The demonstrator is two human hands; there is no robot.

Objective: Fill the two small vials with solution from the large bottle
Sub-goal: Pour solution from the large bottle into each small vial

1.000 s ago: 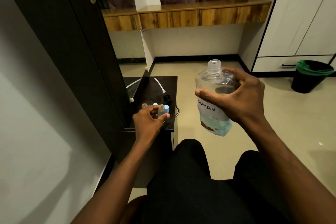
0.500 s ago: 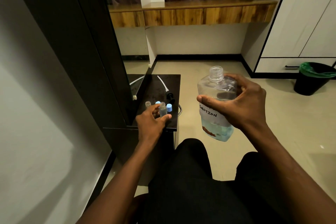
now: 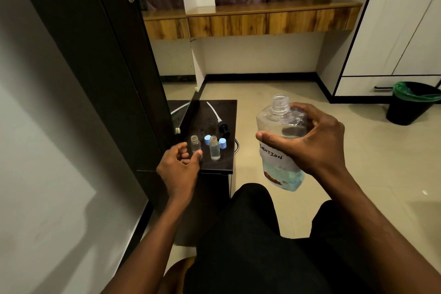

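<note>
My right hand [image 3: 317, 141] grips the large clear bottle [image 3: 279, 126], uncapped, labelled "SOLUTION", with blue liquid in its bottom; it hangs slightly tilted, to the right of the small black table [image 3: 229, 112]. Two open vials stand near the table's front edge. The right vial [image 3: 214, 150] holds clear liquid and stands free. The left vial [image 3: 195, 144] looks empty. My left hand [image 3: 179, 167] is at this vial, thumb at its base and curled fingers just left of it. Two blue caps [image 3: 207, 139] [image 3: 222, 143] lie behind the vials.
A black pump head with a white tube [image 3: 223, 126] lies on the table behind the caps. A tall dark cabinet door [image 3: 114, 79] stands to the left. My legs in black are below. A black bin with a green liner [image 3: 410, 105] stands on the floor at far right.
My left hand has let go of the right vial and moved left to the empty one. The bottle has stayed in my right hand, hardly moved.
</note>
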